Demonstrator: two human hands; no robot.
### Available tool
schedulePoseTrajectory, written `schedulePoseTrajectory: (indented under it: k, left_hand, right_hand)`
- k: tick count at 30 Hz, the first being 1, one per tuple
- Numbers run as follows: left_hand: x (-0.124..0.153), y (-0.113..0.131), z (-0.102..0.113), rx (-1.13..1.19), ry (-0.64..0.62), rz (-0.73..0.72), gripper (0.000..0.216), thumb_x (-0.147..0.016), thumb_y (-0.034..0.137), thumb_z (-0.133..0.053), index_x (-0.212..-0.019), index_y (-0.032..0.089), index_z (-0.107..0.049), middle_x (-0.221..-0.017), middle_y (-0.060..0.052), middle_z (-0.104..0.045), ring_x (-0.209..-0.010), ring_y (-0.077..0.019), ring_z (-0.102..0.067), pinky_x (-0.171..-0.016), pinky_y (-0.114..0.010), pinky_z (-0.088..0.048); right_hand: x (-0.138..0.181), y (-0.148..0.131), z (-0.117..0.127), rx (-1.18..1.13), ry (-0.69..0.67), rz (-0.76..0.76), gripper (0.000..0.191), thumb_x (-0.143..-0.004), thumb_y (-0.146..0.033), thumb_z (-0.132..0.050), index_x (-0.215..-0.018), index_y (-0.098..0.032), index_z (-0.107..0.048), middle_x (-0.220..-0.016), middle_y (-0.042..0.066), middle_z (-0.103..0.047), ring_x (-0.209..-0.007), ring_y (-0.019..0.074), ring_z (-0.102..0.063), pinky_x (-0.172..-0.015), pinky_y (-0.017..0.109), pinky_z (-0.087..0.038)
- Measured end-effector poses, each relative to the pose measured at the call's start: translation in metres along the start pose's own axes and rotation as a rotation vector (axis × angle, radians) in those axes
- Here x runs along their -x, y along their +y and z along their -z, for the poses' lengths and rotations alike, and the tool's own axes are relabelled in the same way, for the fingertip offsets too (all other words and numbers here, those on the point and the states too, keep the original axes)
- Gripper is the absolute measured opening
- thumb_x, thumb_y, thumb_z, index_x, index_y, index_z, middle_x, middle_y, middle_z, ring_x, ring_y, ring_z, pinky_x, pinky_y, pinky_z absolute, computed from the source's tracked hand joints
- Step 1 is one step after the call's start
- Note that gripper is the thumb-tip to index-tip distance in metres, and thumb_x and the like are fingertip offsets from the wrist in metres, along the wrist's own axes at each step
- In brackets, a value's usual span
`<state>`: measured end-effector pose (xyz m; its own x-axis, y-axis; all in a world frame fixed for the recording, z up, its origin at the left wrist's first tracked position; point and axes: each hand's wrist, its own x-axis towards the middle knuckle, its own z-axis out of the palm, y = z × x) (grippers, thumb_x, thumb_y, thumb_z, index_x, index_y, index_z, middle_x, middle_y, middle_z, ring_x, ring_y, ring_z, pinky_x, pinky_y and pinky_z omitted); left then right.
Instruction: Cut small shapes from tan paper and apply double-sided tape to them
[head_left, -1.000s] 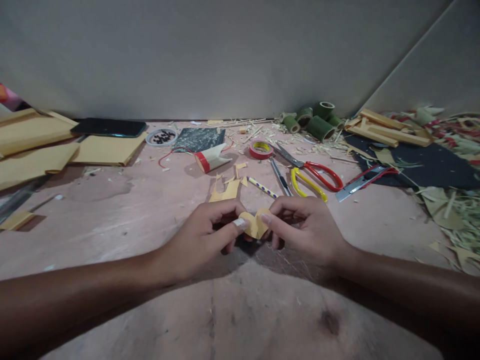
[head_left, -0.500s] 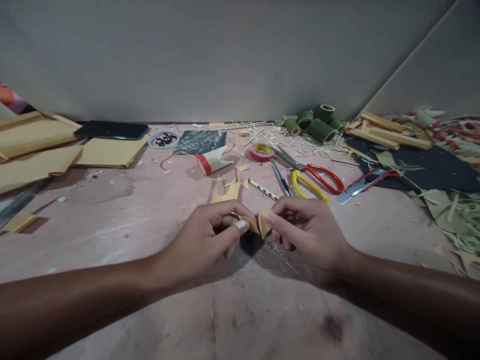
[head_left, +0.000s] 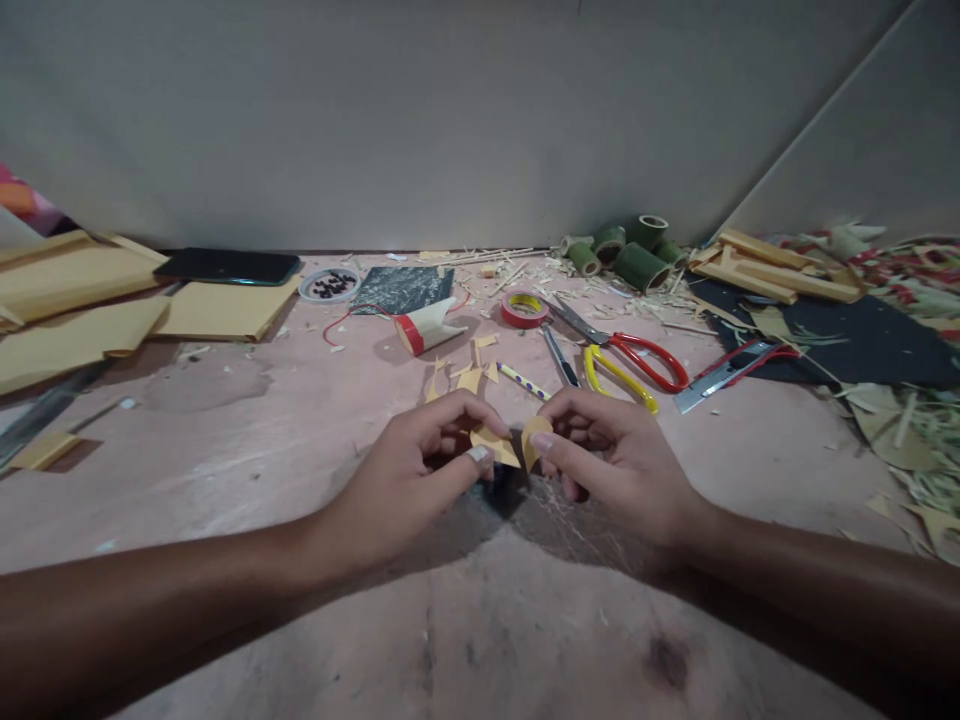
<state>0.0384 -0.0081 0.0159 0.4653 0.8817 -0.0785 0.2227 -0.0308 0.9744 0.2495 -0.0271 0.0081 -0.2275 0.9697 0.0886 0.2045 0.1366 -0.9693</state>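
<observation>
My left hand (head_left: 420, 460) pinches a small tan paper piece (head_left: 501, 452) with a rounded edge between thumb and fingers. Between thumb and fingertips, my right hand (head_left: 626, 460) grips another tan paper piece (head_left: 534, 436), rounded on top and pointed below. The two pieces are held close together over the table, a narrow dark gap between them. Just beyond my hands lie tan paper offcuts (head_left: 471, 380) and a white stick with purple dots (head_left: 523, 381). A craft knife (head_left: 561, 357) and scissors with one red and one yellow handle (head_left: 651, 358) rest near my right hand.
A pink tape roll (head_left: 524, 309) and a cut white-and-red cone-like piece with red cord (head_left: 429, 327) lie mid-table. Behind are a dish of dark bits (head_left: 329, 284), a phone (head_left: 227, 266) and green bamboo tubes (head_left: 641, 262). A red-edged cutter (head_left: 731, 376) and shavings lie right.
The paper piece in my left hand has tilted, and more of its face and rounded edge shows. The right piece has turned slightly. Both hands stay nearly in place.
</observation>
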Motion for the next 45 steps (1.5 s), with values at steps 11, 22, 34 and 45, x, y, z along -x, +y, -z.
schedulePoseTrajectory:
  k: [11, 22, 34, 45]
  left_hand:
    - [0.002, -0.001, -0.001, -0.024, -0.015, -0.001, 0.018, -0.092, 0.02, -0.062, -0.11, 0.02, -0.067, -0.06, 0.01, -0.053, -0.047, -0.0057, -0.045, -0.045, -0.018, -0.034]
    - [0.001, -0.004, -0.003, 0.048, -0.008, -0.035, 0.014, -0.092, 0.015, -0.061, -0.1, 0.023, -0.053, -0.078, 0.009, -0.062, -0.053, -0.0031, -0.048, -0.048, -0.016, -0.038]
    - [0.003, -0.006, 0.002, -0.191, -0.053, -0.18, 0.017, -0.099, 0.019, -0.052, -0.107, 0.023, -0.067, -0.093, 0.004, -0.07, -0.084, -0.0112, -0.063, -0.074, -0.023, -0.047]
    - [-0.001, 0.004, 0.002, -0.665, -0.227, -0.279, 0.017, -0.086, 0.014, -0.044, -0.092, 0.019, -0.059, -0.088, -0.003, -0.068, -0.083, -0.0201, -0.058, -0.078, -0.034, -0.04]
  right_hand:
    - [0.0, 0.001, 0.002, -0.01, -0.03, 0.01, 0.019, -0.092, -0.029, -0.066, -0.078, -0.018, -0.062, -0.064, -0.004, -0.06, -0.047, 0.0072, -0.053, -0.046, 0.022, -0.042]
    - [-0.001, 0.003, 0.0, -0.05, -0.034, 0.009, 0.009, -0.092, -0.025, -0.067, -0.089, -0.016, -0.067, -0.067, -0.005, -0.06, -0.045, 0.0062, -0.052, -0.044, 0.022, -0.043]
    - [-0.002, 0.006, 0.002, 0.007, -0.031, 0.02, 0.019, -0.092, -0.023, -0.063, -0.107, -0.015, -0.073, -0.067, -0.005, -0.057, -0.046, 0.0081, -0.051, -0.045, 0.024, -0.044]
    - [0.003, 0.007, 0.003, 0.208, -0.099, 0.135, 0.021, -0.091, -0.014, -0.062, -0.111, -0.019, -0.061, -0.065, -0.008, -0.053, -0.059, 0.0116, -0.051, -0.054, 0.025, -0.041]
